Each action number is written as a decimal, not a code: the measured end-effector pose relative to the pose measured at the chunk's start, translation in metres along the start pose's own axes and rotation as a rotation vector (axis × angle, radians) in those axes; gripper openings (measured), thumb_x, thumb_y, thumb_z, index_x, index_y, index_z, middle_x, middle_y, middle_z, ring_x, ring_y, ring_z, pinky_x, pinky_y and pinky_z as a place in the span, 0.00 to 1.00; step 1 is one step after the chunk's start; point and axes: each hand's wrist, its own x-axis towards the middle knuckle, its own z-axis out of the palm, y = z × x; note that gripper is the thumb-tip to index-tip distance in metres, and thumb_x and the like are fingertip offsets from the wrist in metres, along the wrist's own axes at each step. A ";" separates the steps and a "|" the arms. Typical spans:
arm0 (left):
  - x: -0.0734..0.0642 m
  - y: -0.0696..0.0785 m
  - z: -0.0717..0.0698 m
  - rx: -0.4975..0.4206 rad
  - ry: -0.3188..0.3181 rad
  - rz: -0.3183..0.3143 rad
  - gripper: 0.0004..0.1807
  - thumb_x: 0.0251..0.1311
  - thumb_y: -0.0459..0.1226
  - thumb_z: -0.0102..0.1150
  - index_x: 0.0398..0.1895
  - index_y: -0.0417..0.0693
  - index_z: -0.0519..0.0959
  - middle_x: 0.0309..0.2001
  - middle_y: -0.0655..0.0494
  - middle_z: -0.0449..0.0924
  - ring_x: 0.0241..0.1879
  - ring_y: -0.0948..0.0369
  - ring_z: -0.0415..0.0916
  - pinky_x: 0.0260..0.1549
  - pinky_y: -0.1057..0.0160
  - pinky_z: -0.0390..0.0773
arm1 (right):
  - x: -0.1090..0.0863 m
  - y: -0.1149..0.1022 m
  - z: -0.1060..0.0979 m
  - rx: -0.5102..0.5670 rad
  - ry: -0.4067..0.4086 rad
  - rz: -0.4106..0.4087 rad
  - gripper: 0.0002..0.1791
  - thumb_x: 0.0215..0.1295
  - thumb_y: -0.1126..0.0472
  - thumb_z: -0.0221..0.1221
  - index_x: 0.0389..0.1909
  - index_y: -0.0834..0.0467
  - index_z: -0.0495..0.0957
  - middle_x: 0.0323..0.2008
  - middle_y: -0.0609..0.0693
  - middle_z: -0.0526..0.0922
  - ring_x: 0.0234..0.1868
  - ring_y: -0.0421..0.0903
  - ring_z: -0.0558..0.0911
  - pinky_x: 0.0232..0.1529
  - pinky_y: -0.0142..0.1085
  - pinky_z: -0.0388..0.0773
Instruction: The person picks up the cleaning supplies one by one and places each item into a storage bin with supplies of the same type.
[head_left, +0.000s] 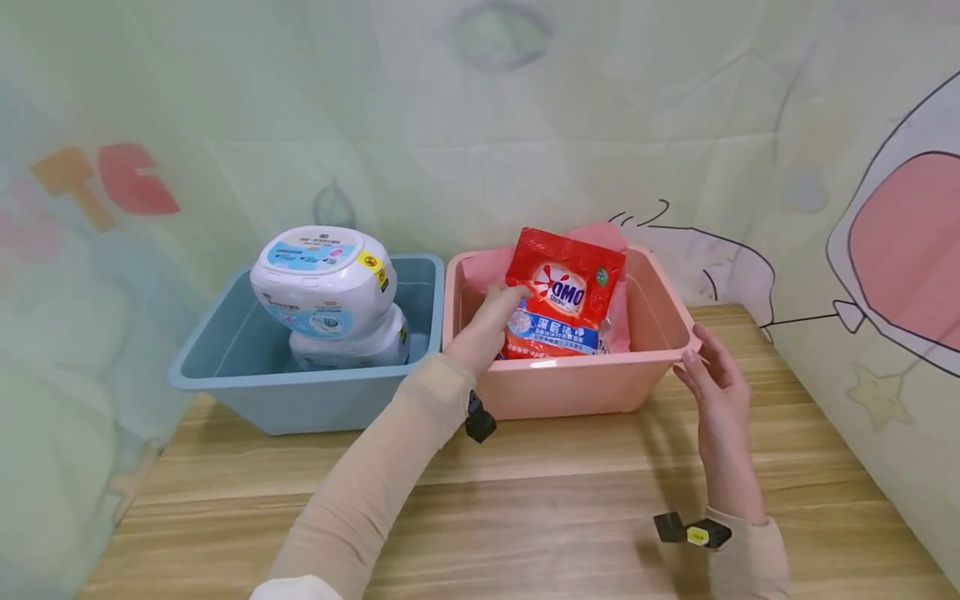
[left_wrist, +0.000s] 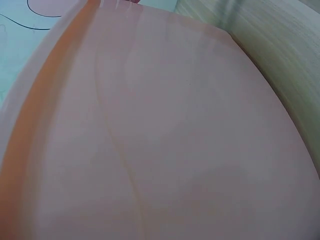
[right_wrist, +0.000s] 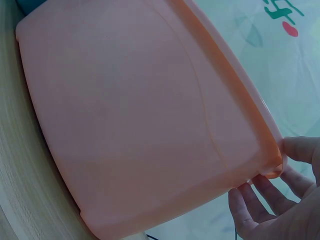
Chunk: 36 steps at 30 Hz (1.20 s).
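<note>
A red OMO laundry detergent bag (head_left: 564, 283) leans upright inside the pink bin (head_left: 570, 392), its printed front facing me. My left hand (head_left: 489, 327) reaches over the bin's front rim and grips the bag at its left edge; some of its fingers are hidden. At the bin's front right corner, my right hand (head_left: 722, 390) holds the rim. The right wrist view shows the right thumb on the rim and the other fingers (right_wrist: 267, 192) curled beneath it. Only the bin's outer wall (left_wrist: 175, 110) fills the left wrist view.
Left of the pink bin stands a blue bin (head_left: 300, 396) with two white detergent tubs (head_left: 322, 283) stacked in it. Pink packaging (head_left: 600, 237) shows behind the red bag. Both bins stand on a wooden table (head_left: 525, 517) against a printed cloth backdrop (head_left: 420, 125).
</note>
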 end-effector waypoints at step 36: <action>-0.005 0.002 0.005 -0.051 -0.006 0.014 0.40 0.61 0.52 0.56 0.71 0.68 0.45 0.55 0.54 0.73 0.53 0.55 0.78 0.50 0.54 0.82 | 0.004 -0.007 -0.003 -0.046 -0.021 -0.010 0.24 0.65 0.61 0.60 0.62 0.56 0.72 0.52 0.45 0.76 0.50 0.38 0.76 0.46 0.22 0.79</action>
